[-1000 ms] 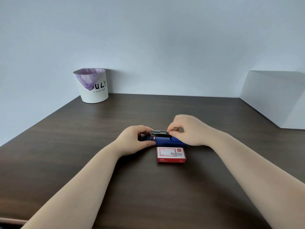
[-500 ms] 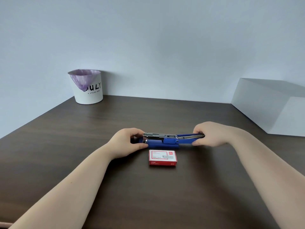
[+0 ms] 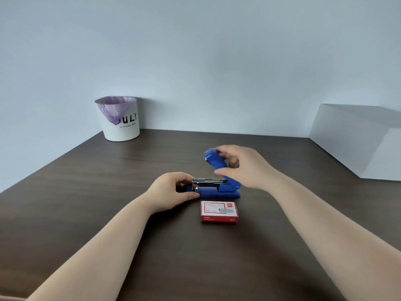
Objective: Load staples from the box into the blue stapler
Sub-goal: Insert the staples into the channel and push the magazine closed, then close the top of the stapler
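left hand (image 3: 173,191): fingers and thumb curled closed around the front end of the blue plastic-and-metal stapler (image 3: 219,187), pinning its base to the table.
right hand (image 3: 243,167): fingers and thumb loosely curved around the raised blue top cover of the stapler; the hand is blurred, so how firmly it grips cannot be told.
stapler: base flat on the dark brown wooden table (image 3: 86,203), near the middle of it; the silver metal staple channel (image 3: 209,181) lies level and uncovered on top of the base; the blue cover tilts up and away from the hinge at the right end.
red and white cardboard staple box (image 3: 219,211): shut, lying flat on the table just beside the stapler, on the side toward the table's near edge, touched by neither hand.
white round bin with a purple bag liner and black lettering (image 3: 118,119): at the far left corner of the table, against the wall.
white block-shaped box (image 3: 355,142): at the far right edge of the table, well apart from the stapler.
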Action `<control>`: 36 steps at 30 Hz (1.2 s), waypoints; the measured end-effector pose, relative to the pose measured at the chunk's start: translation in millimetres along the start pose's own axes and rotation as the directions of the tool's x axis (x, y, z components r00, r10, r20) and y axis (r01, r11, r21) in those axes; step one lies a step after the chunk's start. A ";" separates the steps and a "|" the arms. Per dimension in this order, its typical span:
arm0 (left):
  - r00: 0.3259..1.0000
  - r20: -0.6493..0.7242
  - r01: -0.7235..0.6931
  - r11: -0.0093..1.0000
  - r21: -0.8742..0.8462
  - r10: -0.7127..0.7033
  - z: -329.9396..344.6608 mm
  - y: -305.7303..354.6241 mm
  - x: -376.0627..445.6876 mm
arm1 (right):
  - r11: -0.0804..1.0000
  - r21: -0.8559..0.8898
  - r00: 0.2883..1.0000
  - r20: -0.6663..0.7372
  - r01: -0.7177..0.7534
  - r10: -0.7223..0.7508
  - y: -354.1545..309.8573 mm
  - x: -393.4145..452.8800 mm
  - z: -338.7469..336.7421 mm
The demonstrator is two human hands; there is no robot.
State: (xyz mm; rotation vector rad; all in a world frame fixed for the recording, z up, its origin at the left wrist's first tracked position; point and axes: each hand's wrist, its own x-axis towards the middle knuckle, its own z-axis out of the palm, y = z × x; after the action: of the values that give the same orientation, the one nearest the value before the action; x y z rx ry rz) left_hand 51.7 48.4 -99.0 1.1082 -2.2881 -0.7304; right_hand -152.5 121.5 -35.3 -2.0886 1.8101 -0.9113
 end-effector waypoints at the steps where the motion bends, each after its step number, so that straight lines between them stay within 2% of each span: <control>1: 1.000 -0.005 0.007 1.000 0.000 -0.007 -0.2 -0.1 0.0 | 0.999 -0.041 0.999 0.044 -0.008 0.010 -0.8 0.7 5.9; 4: 1.000 0.001 0.016 1.000 -0.011 -0.016 -0.8 -1.0 0.1 | 0.992 -0.121 0.991 0.128 -0.031 0.047 1.3 -0.2 18.0; 13: 0.999 -0.030 0.037 0.999 -0.034 -0.038 -0.7 -0.5 0.1 | 0.962 -0.274 0.995 0.095 0.007 0.020 25.6 -15.2 13.9; 17: 0.999 -0.027 0.045 0.998 -0.052 -0.046 -1.3 2.6 -1.3 | 0.978 -0.204 0.999 0.011 -0.044 0.048 32.4 -20.9 19.0; 21: 0.990 -0.096 0.078 0.970 -0.231 -0.103 -2.9 4.9 -0.7 | 0.985 -0.157 0.996 -0.070 -0.067 0.056 35.2 -24.3 23.8; 23: 0.977 -0.154 0.104 0.959 -0.265 -0.149 -3.3 3.9 2.7 | 0.987 -0.136 0.993 -0.095 -0.084 0.071 37.9 -25.1 24.1; 28: 0.927 -0.266 0.235 0.963 -0.133 -0.263 5.0 11.2 21.9 | 0.984 -0.103 0.978 -0.167 -0.145 0.127 52.2 -24.0 21.7; 32: 0.926 -0.298 0.248 0.969 0.017 -0.232 17.2 35.9 47.6 | 0.968 -0.107 0.948 -0.252 -0.229 0.196 71.5 -21.0 13.8; 36: 0.933 -0.309 0.211 0.976 0.059 -0.184 41.0 79.4 83.5 | 0.935 -0.072 0.884 -0.357 -0.348 0.302 106.2 -21.7 -9.2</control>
State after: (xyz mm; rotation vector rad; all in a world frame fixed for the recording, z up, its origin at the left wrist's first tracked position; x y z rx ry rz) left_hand -63.6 32.7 -61.4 1.4039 -1.9871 -0.4922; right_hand -244.7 121.9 -92.9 -1.6884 2.3691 -1.1349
